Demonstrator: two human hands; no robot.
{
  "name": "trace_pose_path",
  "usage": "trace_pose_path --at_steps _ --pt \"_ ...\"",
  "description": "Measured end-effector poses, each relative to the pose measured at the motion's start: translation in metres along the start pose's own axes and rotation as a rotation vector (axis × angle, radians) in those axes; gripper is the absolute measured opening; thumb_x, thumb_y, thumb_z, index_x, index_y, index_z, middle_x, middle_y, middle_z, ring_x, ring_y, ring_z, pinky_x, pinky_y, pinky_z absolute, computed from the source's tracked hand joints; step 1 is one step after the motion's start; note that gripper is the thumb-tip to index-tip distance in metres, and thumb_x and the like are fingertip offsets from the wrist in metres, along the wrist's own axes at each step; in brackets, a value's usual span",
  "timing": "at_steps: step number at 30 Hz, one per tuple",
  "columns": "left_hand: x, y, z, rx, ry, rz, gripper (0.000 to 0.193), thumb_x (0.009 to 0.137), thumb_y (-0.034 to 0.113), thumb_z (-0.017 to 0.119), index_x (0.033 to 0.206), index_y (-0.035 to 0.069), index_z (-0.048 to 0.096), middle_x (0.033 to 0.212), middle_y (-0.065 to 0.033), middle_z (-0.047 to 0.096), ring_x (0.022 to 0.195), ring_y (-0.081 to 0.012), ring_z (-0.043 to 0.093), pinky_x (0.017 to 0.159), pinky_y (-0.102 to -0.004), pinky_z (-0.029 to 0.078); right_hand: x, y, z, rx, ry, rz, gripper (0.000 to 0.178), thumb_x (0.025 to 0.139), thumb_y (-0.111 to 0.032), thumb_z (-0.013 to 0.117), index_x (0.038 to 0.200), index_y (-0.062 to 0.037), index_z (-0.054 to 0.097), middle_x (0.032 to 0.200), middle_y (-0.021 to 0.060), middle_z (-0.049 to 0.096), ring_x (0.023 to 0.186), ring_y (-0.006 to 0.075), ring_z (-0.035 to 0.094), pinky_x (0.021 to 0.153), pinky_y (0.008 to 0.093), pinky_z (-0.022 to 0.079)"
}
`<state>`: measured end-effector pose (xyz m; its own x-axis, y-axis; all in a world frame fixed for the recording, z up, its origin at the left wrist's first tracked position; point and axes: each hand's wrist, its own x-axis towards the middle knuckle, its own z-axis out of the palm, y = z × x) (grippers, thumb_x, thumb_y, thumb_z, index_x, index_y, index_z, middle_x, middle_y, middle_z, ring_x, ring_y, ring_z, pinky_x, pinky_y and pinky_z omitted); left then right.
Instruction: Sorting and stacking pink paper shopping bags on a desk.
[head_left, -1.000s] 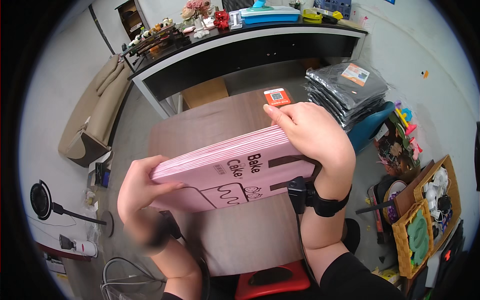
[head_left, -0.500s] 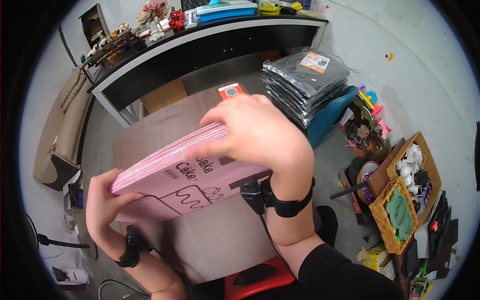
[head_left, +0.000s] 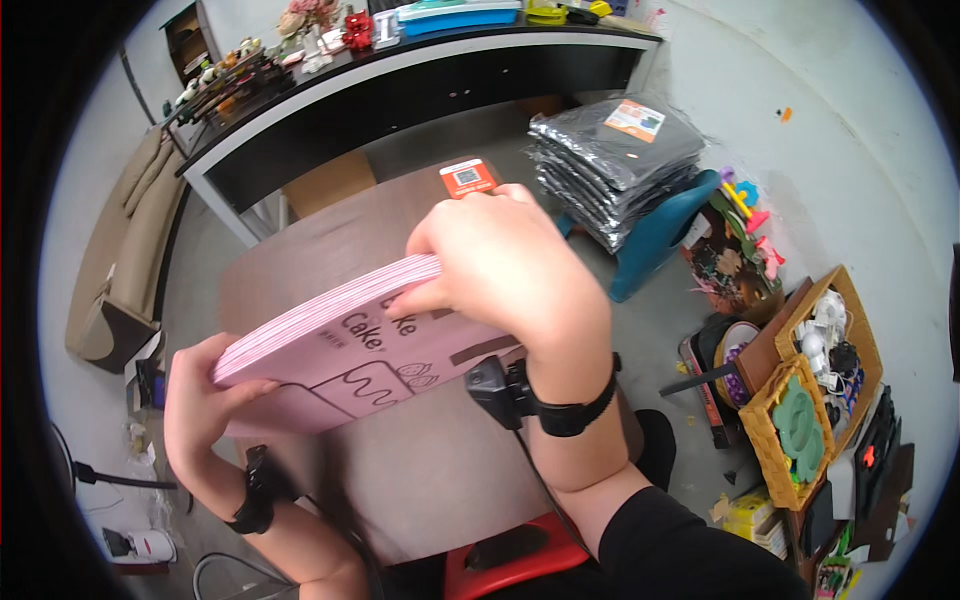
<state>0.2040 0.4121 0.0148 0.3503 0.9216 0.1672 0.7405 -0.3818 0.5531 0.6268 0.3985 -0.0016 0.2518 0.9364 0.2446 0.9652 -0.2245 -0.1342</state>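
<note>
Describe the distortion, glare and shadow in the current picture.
In the head view, the black-fronted desk bows into an arc and the outer rim goes black; in the head view, highlights streak the plastic-wrapped stack and the right hand looks washed bright; in the head view, soft shadow darkens the table below the pink stack.

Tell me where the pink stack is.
In the head view, the pink stack is left of centre over the brown table, held between the left hand and the right hand.
</note>
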Motion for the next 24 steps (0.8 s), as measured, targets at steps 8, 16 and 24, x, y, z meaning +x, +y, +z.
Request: trace_pose_path --at_steps 8,16,24 --pt "0.007 0.028 0.004 0.062 -0.077 0.054 0.057 0.075 0.025 0.110 0.117 -0.004 0.084 0.096 -0.0158 0.085 0.087 -0.0216 0.080 0.087 -0.0372 0.064 -0.007 0.017 -0.006 0.142 -0.057 -0.222 0.056 0.071 -0.041 0.105 0.106 -0.0014 0.084 0.112 0.0177 0.081 0.119 0.0400 0.072 0.120 0.0521 0.045" --pt "-0.001 0.038 0.002 0.115 -0.049 -0.092 0.054 0.074 0.031 0.109 0.108 -0.002 0.083 0.092 -0.0194 0.080 0.082 -0.0338 0.077 0.082 -0.0417 0.062 0.002 0.021 -0.007 0.203 -0.096 -0.405 0.056 0.072 -0.040 0.105 0.105 -0.0015 0.084 0.110 0.0177 0.081 0.118 0.0401 0.073 0.119 0.0520 0.046" --pt "-0.004 0.015 0.001 0.089 0.000 -0.143 0.054 0.074 0.032 0.109 0.107 -0.002 0.083 0.092 -0.0190 0.080 0.083 -0.0343 0.077 0.081 -0.0422 0.062 -0.036 0.011 -0.005 0.155 -0.129 -0.461 0.055 0.072 -0.040 0.105 0.105 -0.0016 0.084 0.109 0.0178 0.081 0.117 0.0401 0.073 0.118 0.0520 0.046"
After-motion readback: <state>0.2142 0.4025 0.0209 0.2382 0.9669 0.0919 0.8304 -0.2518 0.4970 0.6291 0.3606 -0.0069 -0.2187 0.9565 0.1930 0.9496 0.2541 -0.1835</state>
